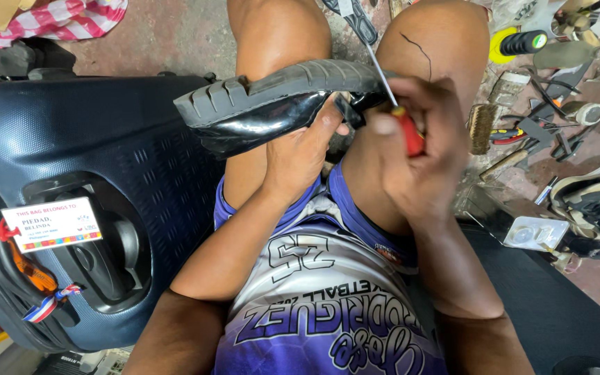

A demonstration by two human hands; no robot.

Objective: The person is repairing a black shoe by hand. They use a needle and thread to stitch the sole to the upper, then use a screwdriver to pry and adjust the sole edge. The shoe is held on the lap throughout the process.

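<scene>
We are sitting over a concrete floor [175,35] with a dark hard-shell suitcase [71,173] lying just beside our left leg, a paper tag with red ribbon [51,224] hanging at its handle recess. A red-and-white checked cloth [71,17] is lying at the top left. To our right, tools are crowding the floor — a wooden-backed brush [482,128], a black cylinder on a yellow disc [522,43], pliers and metal scraps [553,104] — and a striped sneaker [595,201] is resting near the edge, beside a small clear plastic pack [536,232].

Between our knees we are holding a black shoe [279,104] on its side, its ridged grey sole facing up. Our left hand [303,156] is cupping it from below, the grip wrapped around the glossy upper with the thumb pressing near the heel end. Our right hand [421,146] is blurring slightly, its grip pinched tight on the red handle of an awl-like tool [404,118] — the thin metal shaft is running up across the heel of the sole.
</scene>
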